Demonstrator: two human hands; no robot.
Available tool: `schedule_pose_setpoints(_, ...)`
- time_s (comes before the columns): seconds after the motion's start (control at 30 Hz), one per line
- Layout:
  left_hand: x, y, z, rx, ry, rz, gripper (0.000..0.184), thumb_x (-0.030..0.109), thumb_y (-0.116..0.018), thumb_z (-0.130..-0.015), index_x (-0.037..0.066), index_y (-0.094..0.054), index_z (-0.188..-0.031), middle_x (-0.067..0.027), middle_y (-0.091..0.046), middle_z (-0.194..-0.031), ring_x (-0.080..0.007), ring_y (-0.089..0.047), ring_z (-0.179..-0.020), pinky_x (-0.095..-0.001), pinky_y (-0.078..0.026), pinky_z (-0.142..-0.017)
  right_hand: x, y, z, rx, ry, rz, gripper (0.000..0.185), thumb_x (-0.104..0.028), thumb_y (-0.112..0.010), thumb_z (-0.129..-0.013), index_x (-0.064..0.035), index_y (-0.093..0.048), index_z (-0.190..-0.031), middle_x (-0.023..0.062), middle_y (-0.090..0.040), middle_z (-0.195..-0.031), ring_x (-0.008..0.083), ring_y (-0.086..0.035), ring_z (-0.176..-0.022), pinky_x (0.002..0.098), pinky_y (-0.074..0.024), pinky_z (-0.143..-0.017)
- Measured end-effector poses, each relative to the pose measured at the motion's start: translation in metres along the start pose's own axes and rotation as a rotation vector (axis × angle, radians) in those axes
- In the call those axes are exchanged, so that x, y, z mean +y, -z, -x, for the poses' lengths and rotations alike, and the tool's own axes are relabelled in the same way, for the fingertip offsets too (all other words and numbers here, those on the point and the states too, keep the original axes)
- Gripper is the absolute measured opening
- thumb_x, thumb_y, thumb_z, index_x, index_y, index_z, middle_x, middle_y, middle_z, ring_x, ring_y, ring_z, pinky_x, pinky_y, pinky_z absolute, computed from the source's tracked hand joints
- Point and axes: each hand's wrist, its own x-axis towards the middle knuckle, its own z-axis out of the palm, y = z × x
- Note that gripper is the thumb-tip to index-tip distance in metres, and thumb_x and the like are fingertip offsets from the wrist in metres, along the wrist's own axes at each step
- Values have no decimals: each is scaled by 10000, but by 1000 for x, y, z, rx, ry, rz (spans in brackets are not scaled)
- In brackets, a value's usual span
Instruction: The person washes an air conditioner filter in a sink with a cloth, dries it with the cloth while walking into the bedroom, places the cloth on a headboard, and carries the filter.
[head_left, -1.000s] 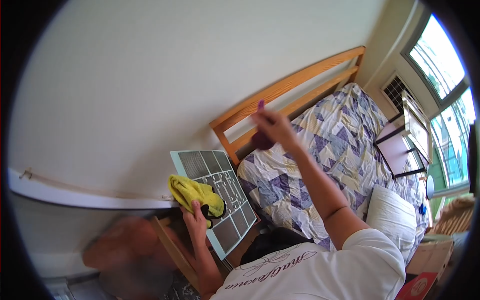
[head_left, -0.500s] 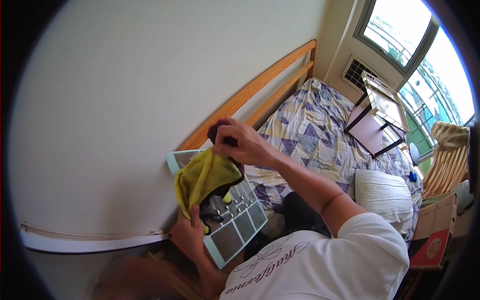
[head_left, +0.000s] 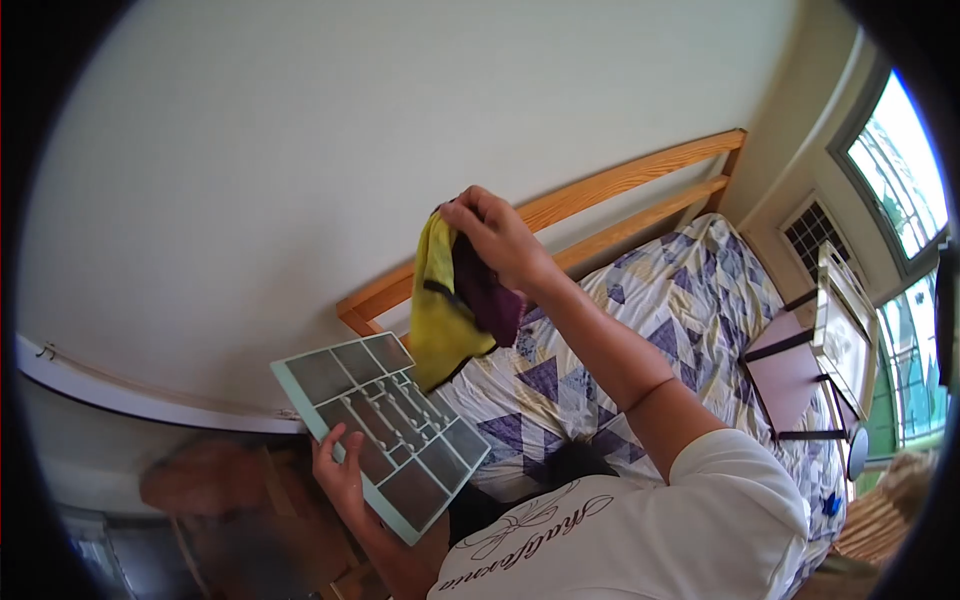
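Note:
A yellow and maroon cloth (head_left: pixel 440 320) with dark edging hangs from my right hand (head_left: pixel 497 238), its top pinched between the fingers. My left hand (head_left: pixel 341 472) grips the lower left edge of an air filter (head_left: pixel 392 472), a pale green frame with grey mesh panels. Some of the left fingers are hidden under the frame. The filter is tilted in front of my body, and thin bars with small knobs run across its middle. The cloth's lower end hangs at the filter's upper right edge; I cannot tell whether they touch.
Beyond my hands is a bed with a patterned sheet (head_left: pixel 640 290) and a wooden rail (head_left: pixel 640 165) along the wall. A small folding table (head_left: pixel 800 365) lies on its side near the window (head_left: pixel 895 160). At lower left stands blurred brown furniture (head_left: pixel 250 520).
My right hand has lifted the cloth up off the filter. My left hand now holds only the filter, having let go of the cloth. The view has turned left.

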Motion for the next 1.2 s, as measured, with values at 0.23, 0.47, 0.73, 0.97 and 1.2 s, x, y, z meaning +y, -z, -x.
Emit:
schedule_pose_setpoints(0.23, 51, -3, 6, 88, 406, -18, 295, 238, -665, -805, -44, -640, -886, -104, -593, -902, -195, -567, -828, -301, -437, -779, 92, 59, -74, 389, 179, 171, 176, -189, -550, -876, -21, -497, -870, 73, -522, -797, 138, -481, -702, 252, -405, -615)
schedule_pose_setpoints(0.47, 83, -22, 3, 108, 290, -39, 294, 239, -637, -832, -44, -641, -910, -67, -558, -872, -148, -547, -804, -258, -468, -644, 199, 120, -62, -86, 406, 1090, 676, -467, -714, -631, -113, -435, -1134, 62, -537, -1001, 248, -480, -1000, 547, -219, -919)
schedule_pose_setpoints(0.73, 151, -58, 8, 118, 149, -103, 195, 86, -642, -804, -26, -637, -963, -33, -528, -914, -107, -534, -768, -222, -472, -597, 191, 140, -70, -297, 350, 1282, 602, -404, -698, -672, -197, -470, -1189, 59, -519, -1051, 251, -425, -1075, 587, -213, -931)
schedule_pose_setpoints(0.97, 180, -71, 2, -50, 110, 42, 272, -88, -527, -797, -30, -601, -1052, -65, -530, -1012, -112, -557, -719, -219, -501, -568, 204, 160, -82, -275, 378, 1079, 396, -406, -566, -796, -283, -543, -1171, 22, -546, -1018, 214, -444, -1031, 510, -259, -869)
schedule_pose_setpoints(1.2, 214, -82, 2, -142, -4, 21, 249, -70, -523, -819, -30, -603, -1051, -93, -547, -1022, -123, -579, -687, -227, -509, -566, 197, 157, -66, -177, 503, 1157, 463, -439, -609, -745, -289, -517, -1173, 2, -524, -999, 196, -435, -1016, 494, -268, -867)
